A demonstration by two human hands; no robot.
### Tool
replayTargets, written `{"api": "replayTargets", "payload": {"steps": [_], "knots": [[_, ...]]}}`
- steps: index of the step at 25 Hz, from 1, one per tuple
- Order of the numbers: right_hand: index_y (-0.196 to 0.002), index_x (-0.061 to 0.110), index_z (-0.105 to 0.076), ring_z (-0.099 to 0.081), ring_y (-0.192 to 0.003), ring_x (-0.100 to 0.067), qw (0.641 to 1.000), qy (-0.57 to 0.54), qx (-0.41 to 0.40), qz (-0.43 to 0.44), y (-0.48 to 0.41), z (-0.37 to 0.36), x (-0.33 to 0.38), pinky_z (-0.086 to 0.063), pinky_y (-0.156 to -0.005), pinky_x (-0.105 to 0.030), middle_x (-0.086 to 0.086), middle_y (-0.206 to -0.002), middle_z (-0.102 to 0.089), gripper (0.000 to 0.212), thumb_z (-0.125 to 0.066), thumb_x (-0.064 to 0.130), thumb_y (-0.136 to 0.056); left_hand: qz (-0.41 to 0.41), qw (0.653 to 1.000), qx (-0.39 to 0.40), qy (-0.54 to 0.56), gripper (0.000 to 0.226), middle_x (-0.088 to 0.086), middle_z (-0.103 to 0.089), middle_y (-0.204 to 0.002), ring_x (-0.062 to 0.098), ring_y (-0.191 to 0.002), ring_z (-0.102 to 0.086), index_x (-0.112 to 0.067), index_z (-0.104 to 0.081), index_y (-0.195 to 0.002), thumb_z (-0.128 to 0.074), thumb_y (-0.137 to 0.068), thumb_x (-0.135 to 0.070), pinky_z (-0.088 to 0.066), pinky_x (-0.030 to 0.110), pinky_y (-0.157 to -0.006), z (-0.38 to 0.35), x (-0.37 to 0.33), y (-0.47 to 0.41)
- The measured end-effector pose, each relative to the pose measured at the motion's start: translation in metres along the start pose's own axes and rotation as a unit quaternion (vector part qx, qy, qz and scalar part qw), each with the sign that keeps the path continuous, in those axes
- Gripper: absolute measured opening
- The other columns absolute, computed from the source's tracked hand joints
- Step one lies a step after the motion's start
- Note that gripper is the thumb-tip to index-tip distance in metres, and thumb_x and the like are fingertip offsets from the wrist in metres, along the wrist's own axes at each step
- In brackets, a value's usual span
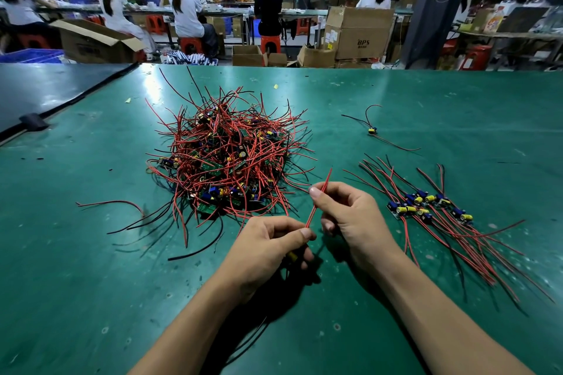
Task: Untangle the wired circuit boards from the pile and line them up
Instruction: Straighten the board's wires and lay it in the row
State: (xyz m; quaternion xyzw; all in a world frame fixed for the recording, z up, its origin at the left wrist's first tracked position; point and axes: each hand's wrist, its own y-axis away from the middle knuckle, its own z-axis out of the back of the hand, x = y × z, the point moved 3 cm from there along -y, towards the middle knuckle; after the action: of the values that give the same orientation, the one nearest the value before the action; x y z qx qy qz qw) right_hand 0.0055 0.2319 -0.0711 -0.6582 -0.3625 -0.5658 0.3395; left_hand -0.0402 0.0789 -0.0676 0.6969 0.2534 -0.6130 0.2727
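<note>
Though likely light, springy and snag-prone, best gripped at the board (292, 256) tucked under the curled fingers of the left hand (268, 250), red wire (326, 181) pinched just above by the right hand (350, 213).

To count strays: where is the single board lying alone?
In the head view, the lone board lies on the table, beyond the lined-up boards and right of the pile.

A: What's the pose?
B: Both forearms (426, 298) reach in from below, wrists close together. The left hand (268, 248) is curled, its thumb pinching a red wire (311, 216).
A: And the right hand (350, 216)?
B: Thumb and forefinger pinch the same wire higher up.
</note>
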Motion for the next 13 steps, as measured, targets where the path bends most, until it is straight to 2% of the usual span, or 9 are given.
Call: {"api": "replayTargets", "payload": {"steps": [4, 9, 11, 13], "knots": [[-0.083, 0.015, -0.073, -0.043, -0.041, -0.009, 0.99, 0.051, -0.099, 0.081, -0.004, 0.016, 0.008, -0.034, -0.04, -0.018, 0.007, -0.063, -0.062, 0.007, -0.08, 0.017, -0.084, -0.001, 1.0, 0.002, -0.009, 0.016, 0.015, -0.066, -0.064, 0.022, -0.053, -0.058, 0.01, -0.066, -0.091, -0.062, -0.092, -0.005, -0.051, 0.024, -0.055, 0.0, 0.0, 0.0], [-0.076, 0.02, -0.071, -0.048, -0.038, -0.012, 0.967, 0.138, -0.162, 0.139, -0.003, 0.021, 0.011, -0.036, -0.041, -0.018, 0.005, -0.063, -0.067, 0.021, -0.074, 0.035, -0.091, 0.0, 1.0, 0.01, -0.015, 0.016, 0.014, -0.066, -0.066, 0.021, -0.055, -0.059, 0.01, -0.066, -0.093, -0.062, -0.092, -0.006, -0.051, 0.023, -0.056, -0.001, -0.003, 0.003], [-0.075, 0.016, -0.071, -0.045, -0.039, -0.013, 0.976, 0.099, -0.161, 0.11, -0.006, 0.022, 0.009, -0.035, -0.041, -0.02, 0.004, -0.069, -0.068, 0.029, -0.067, 0.036, -0.095, 0.002, 1.0, 0.014, -0.021, 0.016, 0.013, -0.066, -0.066, 0.021, -0.056, -0.059, 0.008, -0.067, -0.093, -0.063, -0.092, -0.007, -0.05, 0.022, -0.056, -0.001, -0.004, 0.003], [-0.072, 0.014, -0.069, -0.041, -0.037, -0.012, 0.988, 0.007, -0.144, 0.064, -0.008, 0.02, 0.006, -0.032, -0.04, -0.02, 0.004, -0.066, -0.063, 0.031, -0.064, 0.03, -0.098, 0.006, 1.0, 0.015, -0.022, 0.016, 0.013, -0.066, -0.066, 0.021, -0.056, -0.059, 0.008, -0.067, -0.092, -0.063, -0.091, -0.007, -0.05, 0.022, -0.056, -0.002, -0.004, 0.004]]}}
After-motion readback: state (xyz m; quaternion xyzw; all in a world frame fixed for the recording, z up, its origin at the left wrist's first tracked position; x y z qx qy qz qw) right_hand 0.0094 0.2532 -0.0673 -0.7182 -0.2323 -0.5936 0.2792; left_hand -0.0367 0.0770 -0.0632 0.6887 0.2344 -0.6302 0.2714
